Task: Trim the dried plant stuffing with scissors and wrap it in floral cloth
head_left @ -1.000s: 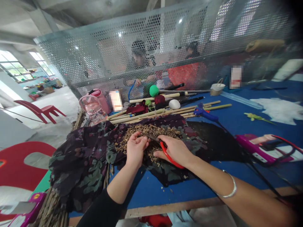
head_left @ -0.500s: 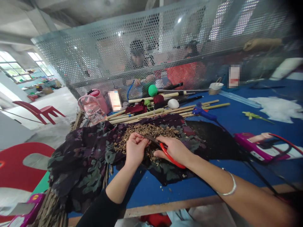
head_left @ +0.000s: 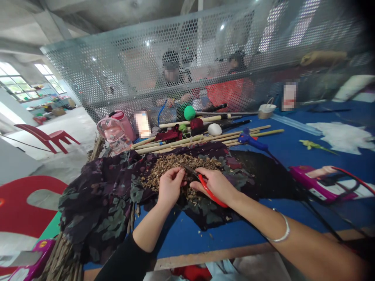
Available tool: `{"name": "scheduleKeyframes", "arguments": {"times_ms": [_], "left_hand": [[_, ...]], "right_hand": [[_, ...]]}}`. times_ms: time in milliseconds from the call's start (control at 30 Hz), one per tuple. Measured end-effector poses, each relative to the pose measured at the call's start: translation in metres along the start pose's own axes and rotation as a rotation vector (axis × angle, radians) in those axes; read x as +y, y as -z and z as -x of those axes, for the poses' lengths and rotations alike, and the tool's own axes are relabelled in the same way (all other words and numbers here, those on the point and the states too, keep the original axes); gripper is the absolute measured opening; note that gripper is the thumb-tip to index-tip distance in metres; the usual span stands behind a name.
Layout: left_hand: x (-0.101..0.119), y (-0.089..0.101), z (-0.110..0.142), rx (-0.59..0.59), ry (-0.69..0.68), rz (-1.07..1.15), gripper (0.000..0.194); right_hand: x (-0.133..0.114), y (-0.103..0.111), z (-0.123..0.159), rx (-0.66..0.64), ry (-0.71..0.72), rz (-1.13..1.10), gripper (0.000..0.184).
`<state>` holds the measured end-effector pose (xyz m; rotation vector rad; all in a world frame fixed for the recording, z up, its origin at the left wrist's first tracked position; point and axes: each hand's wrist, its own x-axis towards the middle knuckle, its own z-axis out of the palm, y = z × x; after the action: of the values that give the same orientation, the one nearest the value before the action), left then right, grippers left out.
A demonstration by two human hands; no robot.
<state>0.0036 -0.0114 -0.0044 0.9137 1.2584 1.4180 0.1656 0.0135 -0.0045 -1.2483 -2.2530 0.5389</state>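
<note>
My right hand grips scissors by their red handles, the dark blades pointing left toward my other hand. My left hand is closed in a pinch right by the blade tips; what its fingers hold is too small to make out. Under both hands lies a heap of brown chopped dry bits, like cut plant stems. The heap rests on a dark floral cloth spread over the blue table.
Behind the heap lie several bamboo sticks, a white ball, a green ball and a blue glue gun. A purple power strip sits at right, a pink bag at back left. People sit beyond a perforated metal screen.
My left hand has shifted slightly right and down, its fingers drawn together by the blades. The scissors and right hand have barely moved.
</note>
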Motion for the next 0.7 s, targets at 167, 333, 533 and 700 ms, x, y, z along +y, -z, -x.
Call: {"name": "scheduleKeyframes", "arguments": {"times_ms": [167,333,533,700], "left_hand": [[0.0017,-0.0012,0.001,-0.002,0.023,0.035,0.034],[0.0007,-0.0022,-0.0002,-0.033,0.019,0.064,0.032],[0.0007,-0.0007,-0.0012,-0.003,0.01,0.087,0.032],[0.0022,-0.0008,0.0018,-0.026,-0.005,0.119,0.031]], "right_hand": [[-0.0028,0.0012,0.0003,-0.004,0.004,-0.012,0.039],[-0.0028,0.001,0.0023,-0.031,0.007,-0.039,0.036],[-0.0057,0.0034,0.0016,-0.041,-0.017,0.035,0.043],[-0.0084,0.0037,0.0007,-0.005,0.048,0.089,0.057]]}}
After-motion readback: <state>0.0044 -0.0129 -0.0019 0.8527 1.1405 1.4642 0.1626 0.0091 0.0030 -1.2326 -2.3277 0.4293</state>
